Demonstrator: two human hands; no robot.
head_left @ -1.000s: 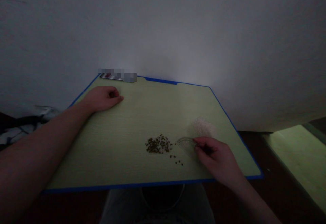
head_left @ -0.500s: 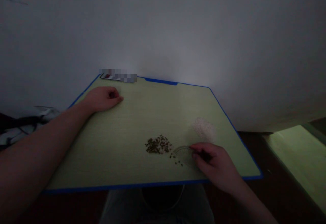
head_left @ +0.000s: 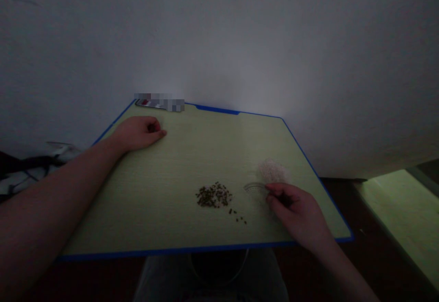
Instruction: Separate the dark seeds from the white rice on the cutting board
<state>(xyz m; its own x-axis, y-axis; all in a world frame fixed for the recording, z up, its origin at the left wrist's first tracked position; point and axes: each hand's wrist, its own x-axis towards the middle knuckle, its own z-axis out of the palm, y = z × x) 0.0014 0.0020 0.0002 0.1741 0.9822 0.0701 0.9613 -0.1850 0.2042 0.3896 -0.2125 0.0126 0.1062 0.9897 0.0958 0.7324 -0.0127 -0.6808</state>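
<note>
My right hand (head_left: pixel 297 210) pinches a clear plastic protractor (head_left: pixel 254 186) by its right end, just in front of a pile of white, rice-like grains (head_left: pixel 273 170). To the left of it lies a heap of small dark green beans (head_left: pixel 213 195) with pale grains mixed in. Several stray dark beans (head_left: pixel 236 216) trail off the heap toward the front right. On the left part of the board my left hand (head_left: pixel 142 132) rests with its fingers curled in, nothing visible in them.
The pale tabletop (head_left: pixel 164 201) has a blue rim. A phone (head_left: pixel 159 105) lies at its back left edge, partly pixelated. Behind it rises a grey wall (head_left: pixel 219 41). Under the front edge, a dark round container (head_left: pixel 218 265) sits between my legs. Cables (head_left: pixel 37 162) are at far left.
My right hand has moved the protractor away from the dark beans, back and slightly right, closer to the white pile. My left hand stays where it was.
</note>
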